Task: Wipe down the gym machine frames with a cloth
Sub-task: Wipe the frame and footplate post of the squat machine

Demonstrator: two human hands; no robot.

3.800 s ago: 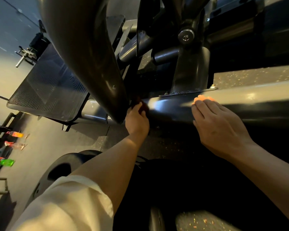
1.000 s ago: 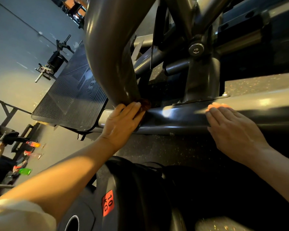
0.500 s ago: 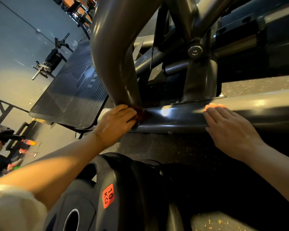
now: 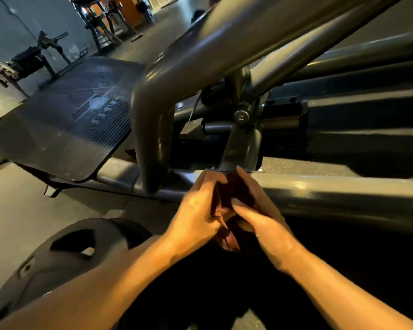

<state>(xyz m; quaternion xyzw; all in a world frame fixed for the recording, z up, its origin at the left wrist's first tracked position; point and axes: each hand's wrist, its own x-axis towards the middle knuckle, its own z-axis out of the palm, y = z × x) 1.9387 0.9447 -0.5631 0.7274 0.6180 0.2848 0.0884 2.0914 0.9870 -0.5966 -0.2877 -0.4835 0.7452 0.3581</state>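
Note:
A dark red cloth (image 4: 234,194) is bunched between both hands in front of the machine's low horizontal frame tube (image 4: 332,194). My left hand (image 4: 198,210) grips the cloth's left side with curled fingers. My right hand (image 4: 260,215) pinches its right side, fingers pointing up toward the tube. Most of the cloth is hidden by the hands. A thick bent frame tube (image 4: 153,129) meets the low tube just left of the hands. A bolted upright bracket (image 4: 242,144) stands right behind them.
A ribbed black footplate (image 4: 65,125) slopes at the left. A black weight plate (image 4: 65,256) sits low left by my left forearm. Other gym machines (image 4: 34,55) stand far back on the grey floor. Dark shadow fills the lower right.
My left hand left the tube joint and carried the cloth rightward. My right hand lifted off the low tube and joined it on the cloth. The view has tilted up.

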